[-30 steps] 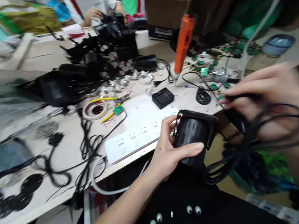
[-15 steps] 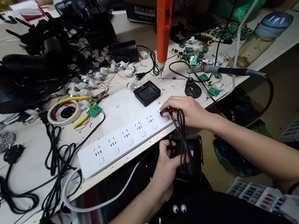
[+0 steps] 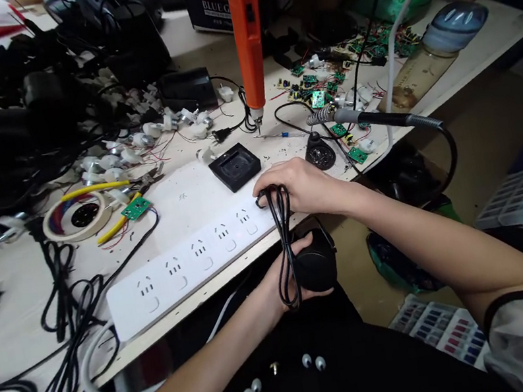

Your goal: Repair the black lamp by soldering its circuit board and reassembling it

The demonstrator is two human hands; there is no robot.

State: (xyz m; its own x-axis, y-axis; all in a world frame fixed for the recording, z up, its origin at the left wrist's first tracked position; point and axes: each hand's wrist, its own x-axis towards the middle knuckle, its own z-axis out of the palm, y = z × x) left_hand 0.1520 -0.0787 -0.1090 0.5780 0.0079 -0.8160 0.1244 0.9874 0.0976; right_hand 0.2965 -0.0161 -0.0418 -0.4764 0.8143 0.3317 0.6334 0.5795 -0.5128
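My left hand [image 3: 289, 279] holds a black round device [image 3: 317, 265] below the table's front edge, over my lap. My right hand [image 3: 301, 186] rests on the right end of a long white power strip [image 3: 187, 262] and grips the black plug of the device's cord. The black cord [image 3: 284, 246] hangs in loops from that hand down across my left wrist. Whether the plug's prongs sit in a socket is hidden by my fingers.
An orange electric screwdriver [image 3: 247, 31] hangs above the table. A soldering iron [image 3: 369, 119] lies at the right, near green circuit boards [image 3: 324, 88]. A black square part [image 3: 235, 166], a tape roll [image 3: 74, 217], black housings [image 3: 38, 93], cables [image 3: 63, 303] and a bottle [image 3: 438, 52] crowd the table.
My right hand came down from mid-air with the cord to the power strip's right end. My left hand lowered the black device below the table edge. The view shifted right and down.
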